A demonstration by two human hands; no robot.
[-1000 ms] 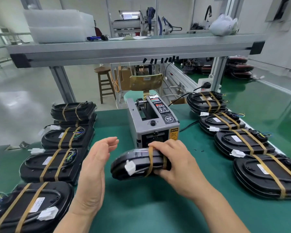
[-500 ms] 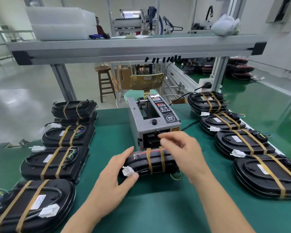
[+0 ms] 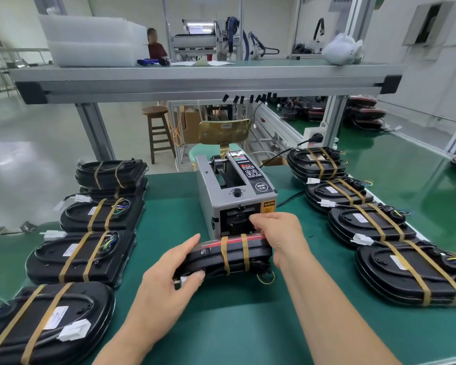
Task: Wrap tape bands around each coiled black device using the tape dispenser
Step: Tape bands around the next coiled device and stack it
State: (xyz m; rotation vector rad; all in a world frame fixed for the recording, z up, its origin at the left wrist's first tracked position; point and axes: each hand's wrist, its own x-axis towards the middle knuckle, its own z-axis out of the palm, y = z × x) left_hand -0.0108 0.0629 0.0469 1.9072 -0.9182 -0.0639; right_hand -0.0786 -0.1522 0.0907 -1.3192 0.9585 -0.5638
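A black coiled device [image 3: 232,255] with two tan tape bands stands on its edge on the green table, just in front of the grey tape dispenser [image 3: 234,196]. My left hand [image 3: 169,283] grips its left end, thumb on top and fingers underneath by the white connector. My right hand [image 3: 279,233] holds the right end, with the fingertips curled at the dispenser's outlet slot. Whether they pinch a tape piece there is unclear.
Several banded black devices lie in a row along the left [image 3: 82,256] and another row along the right [image 3: 369,225]. An aluminium shelf [image 3: 195,80] spans overhead. The dispenser's power cable [image 3: 287,200] runs right. A stool and a chair stand behind the table.
The device was lowered from mid-air and now stands on the table before the dispenser. My left hand closed on its left end; my right hand moved up to the dispenser's outlet.
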